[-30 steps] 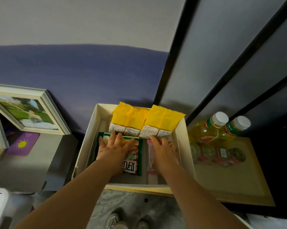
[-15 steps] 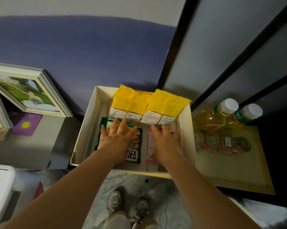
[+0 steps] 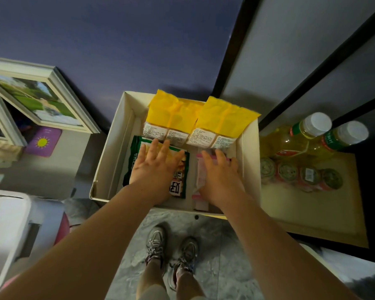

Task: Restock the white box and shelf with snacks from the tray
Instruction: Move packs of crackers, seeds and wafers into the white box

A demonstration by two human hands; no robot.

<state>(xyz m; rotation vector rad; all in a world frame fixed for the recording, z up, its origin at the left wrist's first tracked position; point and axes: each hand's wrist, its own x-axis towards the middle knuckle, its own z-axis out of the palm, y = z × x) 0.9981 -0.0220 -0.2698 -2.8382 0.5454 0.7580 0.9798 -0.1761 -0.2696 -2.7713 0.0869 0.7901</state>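
The white box (image 3: 108, 161) stands on a shelf edge below a dark blue wall. Two yellow snack packs (image 3: 171, 115) (image 3: 223, 120) lean upright against its far wall. In front of them a green snack bag (image 3: 180, 182) lies flat on the box floor, and my left hand (image 3: 154, 167) rests on it with fingers straight and spread. My right hand (image 3: 221, 174) lies flat on a pink packet (image 3: 200, 180) beside it, fingers extended. The tray is not clearly in view.
To the right, a pale wooden shelf board (image 3: 312, 215) carries two yellow drink bottles (image 3: 299, 137) with white caps and a row of several small cans (image 3: 299, 174). A framed picture (image 3: 37, 100) leans at the left. A white bin (image 3: 7, 230) stands lower left. My shoes (image 3: 171, 250) are below.
The view has tilted down, so the box sits higher in frame and my shoes show. Both hands stay flat on the green bag and pink packet.
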